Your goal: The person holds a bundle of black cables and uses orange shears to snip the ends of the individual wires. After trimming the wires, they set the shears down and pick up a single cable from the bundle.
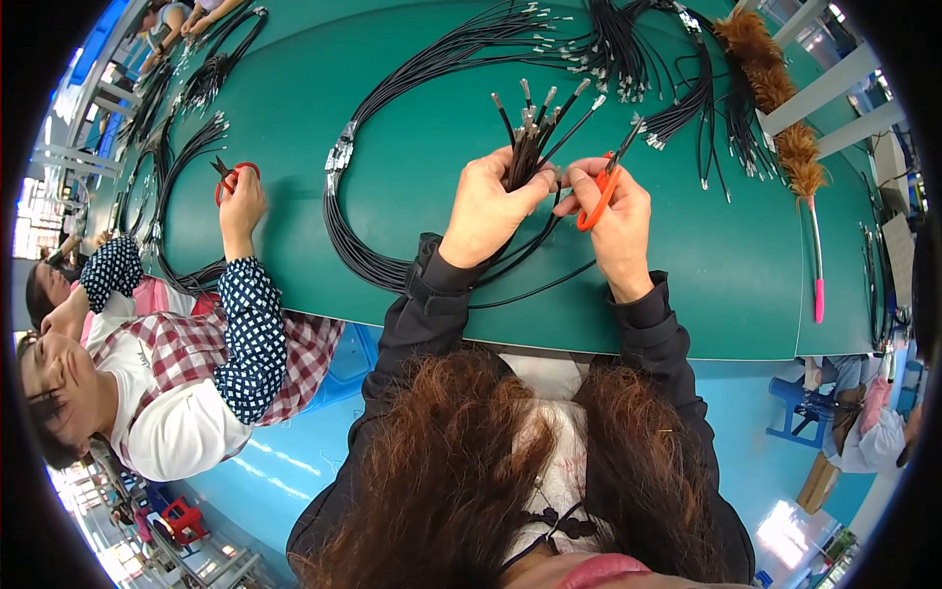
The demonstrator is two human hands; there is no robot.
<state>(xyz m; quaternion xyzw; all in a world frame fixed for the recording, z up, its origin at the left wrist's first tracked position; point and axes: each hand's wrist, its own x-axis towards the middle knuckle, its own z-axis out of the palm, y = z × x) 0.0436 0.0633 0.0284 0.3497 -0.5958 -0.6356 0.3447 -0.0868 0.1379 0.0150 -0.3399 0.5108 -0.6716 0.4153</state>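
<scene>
Upright in my left hand [483, 211] is a bundle of black cables [523, 162], its silvery ends fanned out above the fist. Orange-handled scissors [613, 167] are held in my right hand [620, 224], blades pointing up and away from me. The right thumb and fingertips meet close beside the left thumb; whether they also pinch a cable is hard to make out. Below the hands, loose cable lengths curve back over the table. A large coil of black cables [361, 240] curves around to the left, gathered by a whitish wrap [340, 152].
The green table [726, 285] carries more cable bundles [623, 54] at the far side. A brown feather duster [800, 162] with a pink handle end lies at the right, by white frame bars [824, 93]. At left, a co-worker's hand [241, 211] holds red-handled scissors [235, 179].
</scene>
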